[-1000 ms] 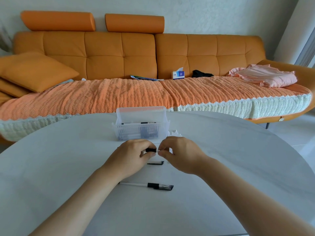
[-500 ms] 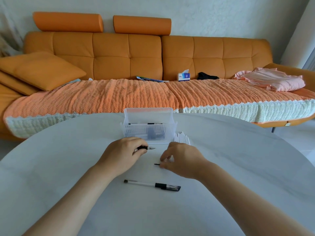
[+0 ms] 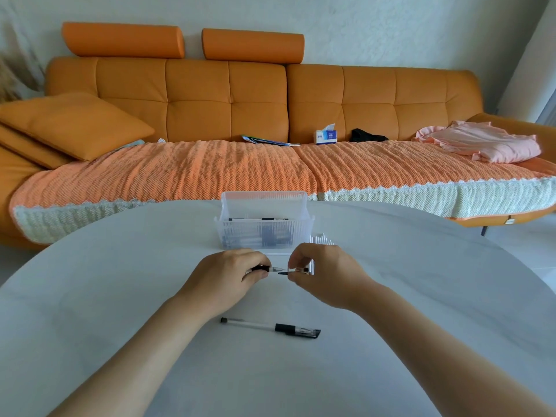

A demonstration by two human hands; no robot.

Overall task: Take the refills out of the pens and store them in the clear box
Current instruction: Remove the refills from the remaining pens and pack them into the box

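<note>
My left hand (image 3: 228,276) grips a pen (image 3: 267,268) by its black grip, tip pointing right. My right hand (image 3: 326,273) pinches a clear pen cap (image 3: 298,270) just off that tip; the two pieces are almost in line. A second capped pen (image 3: 270,326) lies on the white table (image 3: 120,296) nearer to me. The clear box (image 3: 264,228) stands behind my hands with several pens or parts inside. A bunch of white tubes (image 3: 322,238) lies to the right of the box, partly hidden by my right hand.
Beyond the round table's far edge stands an orange sofa (image 3: 270,170) with a knitted cover, a tissue box (image 3: 325,136), folded pink cloth (image 3: 484,142) and cushions.
My right hand dropped to the table, took up the small cap lying there and brought it back up to the pen tip. My left hand kept hold of the pen.
</note>
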